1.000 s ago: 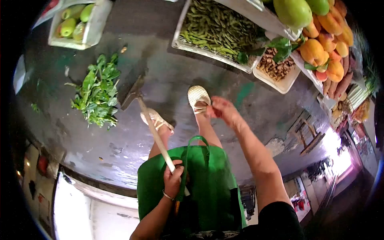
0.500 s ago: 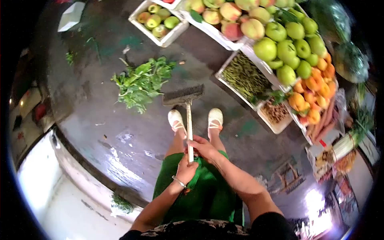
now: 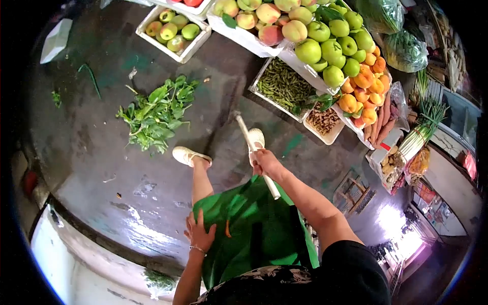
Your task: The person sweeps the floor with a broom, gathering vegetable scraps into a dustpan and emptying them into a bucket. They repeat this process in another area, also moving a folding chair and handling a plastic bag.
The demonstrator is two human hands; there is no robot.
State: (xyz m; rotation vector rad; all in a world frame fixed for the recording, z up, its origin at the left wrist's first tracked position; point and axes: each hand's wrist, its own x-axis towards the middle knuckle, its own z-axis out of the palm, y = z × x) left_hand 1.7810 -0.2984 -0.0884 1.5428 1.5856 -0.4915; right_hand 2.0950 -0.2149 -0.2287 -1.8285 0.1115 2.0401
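My right hand (image 3: 268, 163) is wrapped round the pale handle of a broom (image 3: 271, 187), held at a slant in front of my legs. The broom's dark head, at the far end of the handle, is hard to make out against the floor. My left hand (image 3: 200, 231), a bracelet at its wrist, has its fingers spread at the edge of my green garment (image 3: 244, 218) and holds nothing. Ahead and to the left, a loose pile of leafy greens (image 3: 158, 114) lies on the dark floor.
To the right stand boxes of peaches (image 3: 269, 18), green apples (image 3: 333, 51), apricots (image 3: 366, 86) and green pods (image 3: 284, 84). A white box of apples (image 3: 188, 53) sits ahead. A small wooden stool (image 3: 352, 193) is at the right. Leaf scraps (image 3: 56, 99) and a white piece (image 3: 56, 39) lie left.
My left hand has let go of the broom handle and moved down to my garment. My right hand keeps the broom, now tilted. My feet have stepped apart, and the view has shifted right.
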